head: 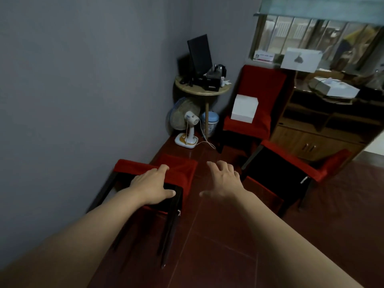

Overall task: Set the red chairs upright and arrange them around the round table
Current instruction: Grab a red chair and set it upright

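Observation:
A red chair [182, 169] lies tipped over by the grey wall, its dark legs pointing toward me. My left hand [152, 186] rests on the edge of its seat, fingers curled over the red cover and thumb along the dark underside. My right hand [223, 179] hovers above the floor between the chairs, fingers spread and holding nothing. A second red chair [324, 169] lies on its side to the right, its black underside facing me. A third red chair [264, 84] stands upright by the small round table [199, 91] in the corner.
A white box [244, 109] sits on the upright chair's seat. The round table carries a monitor [199, 55] and a kettle. A white fan [186, 121] and a blue bucket [211, 121] stand under it. A wooden cabinet [315, 138] lines the right wall.

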Available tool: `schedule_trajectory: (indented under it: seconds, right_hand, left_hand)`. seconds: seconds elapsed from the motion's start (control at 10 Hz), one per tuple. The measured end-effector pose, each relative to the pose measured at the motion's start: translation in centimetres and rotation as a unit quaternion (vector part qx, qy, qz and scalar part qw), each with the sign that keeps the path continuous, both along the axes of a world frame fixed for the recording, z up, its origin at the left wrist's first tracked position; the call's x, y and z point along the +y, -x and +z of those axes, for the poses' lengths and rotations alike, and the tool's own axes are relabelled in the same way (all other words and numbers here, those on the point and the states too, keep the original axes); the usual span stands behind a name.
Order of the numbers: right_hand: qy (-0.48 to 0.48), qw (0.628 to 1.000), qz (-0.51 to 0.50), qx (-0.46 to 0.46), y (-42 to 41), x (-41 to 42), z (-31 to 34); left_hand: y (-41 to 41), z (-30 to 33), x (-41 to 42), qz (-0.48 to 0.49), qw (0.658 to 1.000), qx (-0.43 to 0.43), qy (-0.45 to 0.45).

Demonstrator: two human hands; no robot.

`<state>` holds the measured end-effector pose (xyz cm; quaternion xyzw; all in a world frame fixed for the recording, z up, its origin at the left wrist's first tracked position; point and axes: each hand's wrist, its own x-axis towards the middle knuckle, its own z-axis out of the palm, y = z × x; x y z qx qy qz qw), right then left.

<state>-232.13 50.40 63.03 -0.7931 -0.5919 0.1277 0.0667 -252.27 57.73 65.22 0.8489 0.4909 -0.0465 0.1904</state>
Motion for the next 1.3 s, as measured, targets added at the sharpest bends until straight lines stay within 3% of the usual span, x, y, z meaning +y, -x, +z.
schedule_trajectory:
  seconds: [0.4,0.9,1.3]
  right_hand:
    - [0.035,0.997,0.065,0.011,-17.4,13.3,-2.2]
    - [0.065,0.99,0.128,-0.006,-25.0,34.5,-3.6]
    - [0.097,0.952,0.289,-0.007,-25.6,51.9,-6.4]
  left_hand:
    - [-15.6,-1.3,11.7,0.063,0.997,0.013,0.032]
    - [-25.8,-4.3,31.8,0.079,0.995,-0.014,0.051]
    - [-26.0,-6.6,43.4,0.211,0.974,-0.024,0.08]
